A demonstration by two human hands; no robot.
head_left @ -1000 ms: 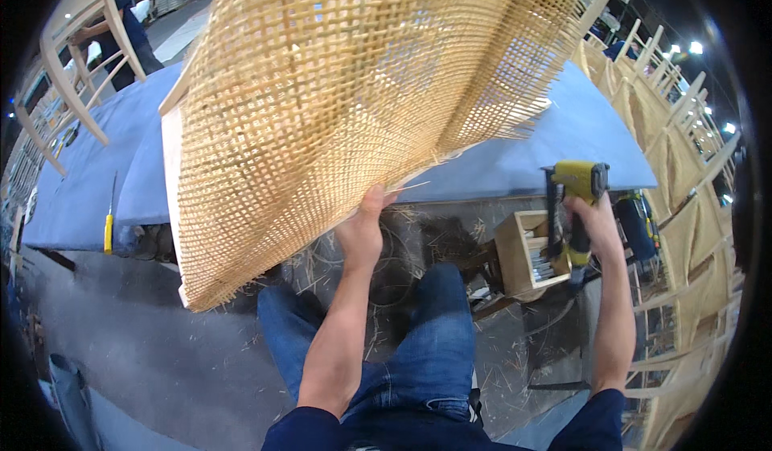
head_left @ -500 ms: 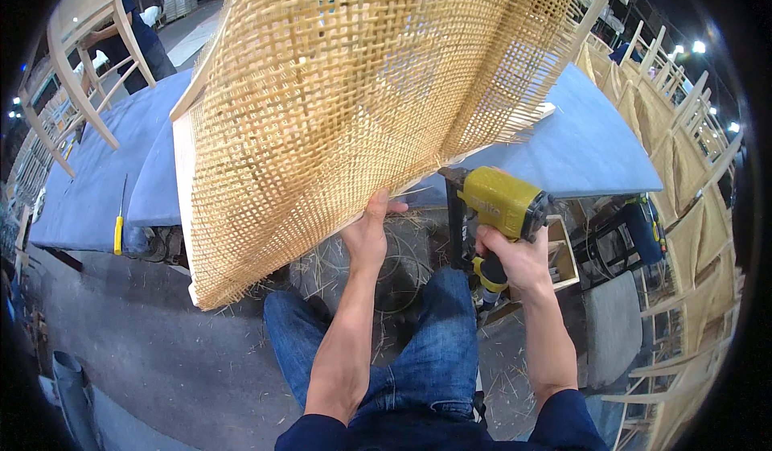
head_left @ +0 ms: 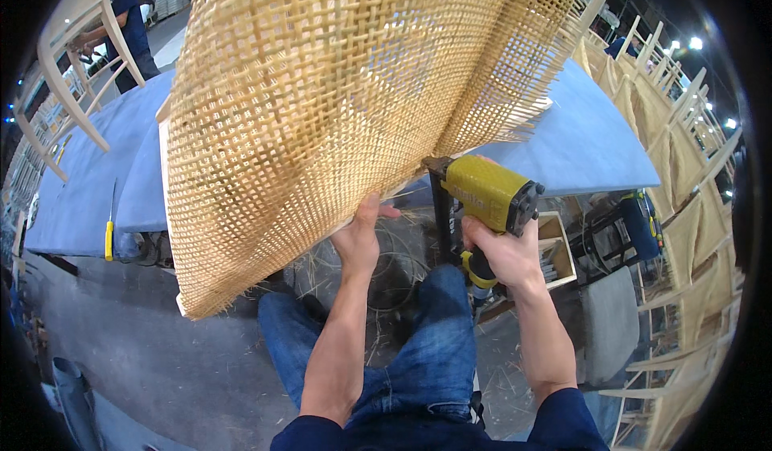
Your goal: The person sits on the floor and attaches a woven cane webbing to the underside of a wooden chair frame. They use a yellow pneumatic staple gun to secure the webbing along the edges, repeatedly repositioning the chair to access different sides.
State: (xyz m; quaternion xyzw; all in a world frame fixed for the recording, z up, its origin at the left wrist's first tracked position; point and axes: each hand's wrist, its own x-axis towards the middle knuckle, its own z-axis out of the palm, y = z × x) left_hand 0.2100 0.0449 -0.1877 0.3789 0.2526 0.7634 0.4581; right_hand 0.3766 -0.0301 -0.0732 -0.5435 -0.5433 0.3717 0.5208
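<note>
A large sheet of woven cane webbing [head_left: 322, 121] stretches over a pale wooden frame [head_left: 167, 185], tilted up in front of me. My left hand [head_left: 358, 238] grips its near edge, thumb on top of the weave and fingers underneath. In my right hand [head_left: 511, 250] is a yellow and black pneumatic staple gun [head_left: 489, 193], held by its grip. Its nose meets the webbing's near edge, to the right of my left hand. Loose cane ends fringe the webbing's right side. Whether a staple has gone in cannot be seen.
Blue padded tabletops [head_left: 595, 145] support the work. A yellow-handled screwdriver [head_left: 109, 238] lies at the left table's edge. An open wooden box [head_left: 555, 250] sits below right. Chair frames [head_left: 683, 201] with cane line the right. Another person [head_left: 129, 24] stands at far left behind a wooden chair [head_left: 68, 101].
The staple gun has moved slightly left and up, its nose now against the webbing's edge. The webbing and frame have shifted a little left, with my left hand still gripping the edge.
</note>
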